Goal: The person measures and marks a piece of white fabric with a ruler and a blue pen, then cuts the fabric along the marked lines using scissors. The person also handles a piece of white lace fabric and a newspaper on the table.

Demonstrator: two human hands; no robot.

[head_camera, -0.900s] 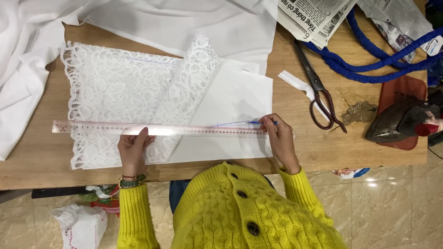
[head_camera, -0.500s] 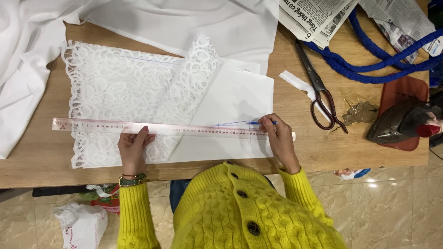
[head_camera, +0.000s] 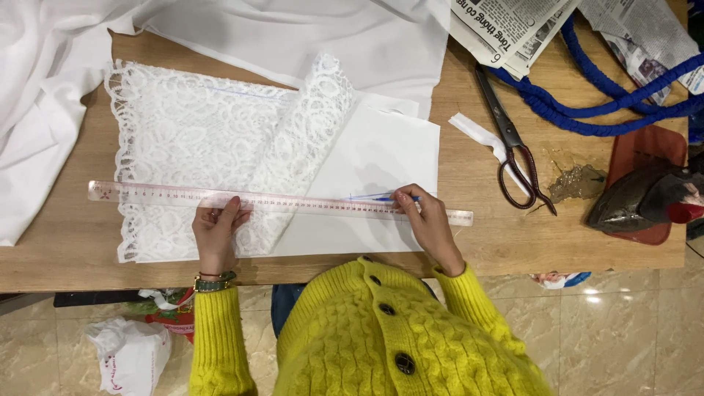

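Note:
A long clear ruler [head_camera: 161, 194] lies across white lace fabric [head_camera: 198, 139] and a plain white fabric piece [head_camera: 374, 161] on a wooden table [head_camera: 66, 242]. My left hand [head_camera: 218, 231] presses flat on the ruler over the lace, fingers spread. My right hand [head_camera: 422, 220] holds a blue pen [head_camera: 396, 198] with its tip at the ruler's far edge, where a short blue line is drawn on the white fabric. Both sleeves are yellow knit.
Large scissors [head_camera: 513, 143] lie right of the fabric beside a white strip [head_camera: 480, 136]. A blue cord [head_camera: 587, 110], newspapers [head_camera: 506, 26] and an iron on a red-brown mat [head_camera: 645, 194] sit at the right. Loose white cloth [head_camera: 44, 88] drapes the left and far side.
The ruler and left hand stay put. My right hand with the pen has shifted slightly left along the ruler's edge.

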